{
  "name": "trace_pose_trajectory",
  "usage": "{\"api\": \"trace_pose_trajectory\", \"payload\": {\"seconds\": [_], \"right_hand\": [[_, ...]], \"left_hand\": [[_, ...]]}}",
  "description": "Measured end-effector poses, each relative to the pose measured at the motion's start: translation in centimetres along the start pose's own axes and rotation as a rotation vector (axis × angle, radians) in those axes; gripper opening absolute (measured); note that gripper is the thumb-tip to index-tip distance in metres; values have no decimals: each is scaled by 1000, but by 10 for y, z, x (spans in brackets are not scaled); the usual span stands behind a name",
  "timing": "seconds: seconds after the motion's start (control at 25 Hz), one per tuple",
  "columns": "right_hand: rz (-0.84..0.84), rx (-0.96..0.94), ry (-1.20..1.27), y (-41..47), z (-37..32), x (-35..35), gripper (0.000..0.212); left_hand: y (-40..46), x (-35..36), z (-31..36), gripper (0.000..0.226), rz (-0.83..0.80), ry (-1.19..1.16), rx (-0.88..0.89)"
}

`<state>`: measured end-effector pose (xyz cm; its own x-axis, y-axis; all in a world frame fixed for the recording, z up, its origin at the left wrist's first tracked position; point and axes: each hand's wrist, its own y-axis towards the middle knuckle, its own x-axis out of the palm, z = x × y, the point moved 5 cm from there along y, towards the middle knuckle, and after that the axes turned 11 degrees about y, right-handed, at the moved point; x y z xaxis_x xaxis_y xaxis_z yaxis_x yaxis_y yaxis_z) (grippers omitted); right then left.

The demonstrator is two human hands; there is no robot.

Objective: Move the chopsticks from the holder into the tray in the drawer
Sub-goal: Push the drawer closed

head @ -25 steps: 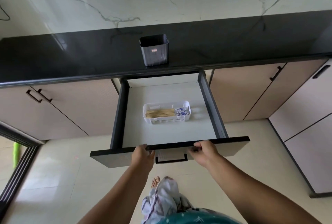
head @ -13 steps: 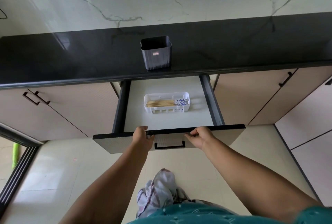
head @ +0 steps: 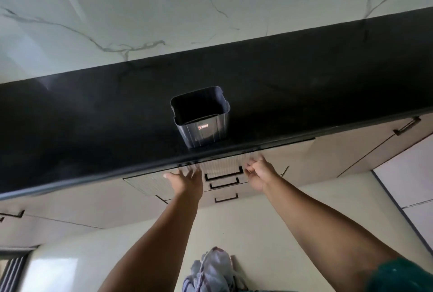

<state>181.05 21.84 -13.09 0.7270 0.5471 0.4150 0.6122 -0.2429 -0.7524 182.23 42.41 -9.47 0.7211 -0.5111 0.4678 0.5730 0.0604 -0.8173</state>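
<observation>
The drawer (head: 225, 170), pulled far out half a second ago with the white tray and chopsticks showing inside, is now pushed in flush under the counter edge, so the tray and chopsticks are hidden from sight.

Head view: a dark grey, square-sided holder (head: 201, 116) stands upright on the black countertop (head: 93, 123), close to its front edge and directly above the shut drawer. Its inside is visible from above and holds nothing.

The left hand (head: 185, 180) lies flat with fingers spread against the ribbed drawer front, left of the black handle (head: 223, 174). The right hand (head: 259, 171) sits just right of the handle, fingers loosely curled, with one fingertip touching the drawer front; it grips nothing. Motion blur softens both sets of fingertips.

Two more black handles sit below the first. Beige cabinet doors (head: 351, 151) run along either side, a white marble-veined wall (head: 164, 10) rises behind the countertop, and pale floor tiles (head: 246, 233) lie beneath. The camera now looks more steeply down than before, closer to the counter.
</observation>
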Motion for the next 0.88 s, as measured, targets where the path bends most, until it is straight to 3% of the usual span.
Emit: {"api": "trace_pose_trajectory", "payload": {"seconds": [0.12,0.24,0.32,0.4,0.48,0.56,0.6,0.64,0.72,0.88], "right_hand": [[-80,-39,-44,23,6,15,91],[-101,-83,-173,40,11,13,79],[-98,-89,-229,44,11,14,69],[-65,-111,-375,43,9,18,52],[70,-202,-716,33,5,19,49],[150,-410,-1123,17,8,14,58],[127,-526,-1333,9,20,8,63],[73,-635,-1535,-1,36,1,67],[-28,-824,-1805,-18,58,-13,70],[-92,-1052,-1899,-53,41,-22,70]], "left_hand": [[29,11,3,65,-48,-149,9],[50,20,8,40,-92,-177,58],[56,13,8,40,-109,-117,75],[60,-2,5,43,-121,238,66],[64,-25,1,43,-36,969,100],[56,-49,-5,52,81,1842,407],[46,-55,-16,58,100,2133,663],[31,-56,-32,63,37,2281,914],[7,-59,-62,67,-75,2395,1211],[-37,-42,-64,65,-10,2408,1405]]}}
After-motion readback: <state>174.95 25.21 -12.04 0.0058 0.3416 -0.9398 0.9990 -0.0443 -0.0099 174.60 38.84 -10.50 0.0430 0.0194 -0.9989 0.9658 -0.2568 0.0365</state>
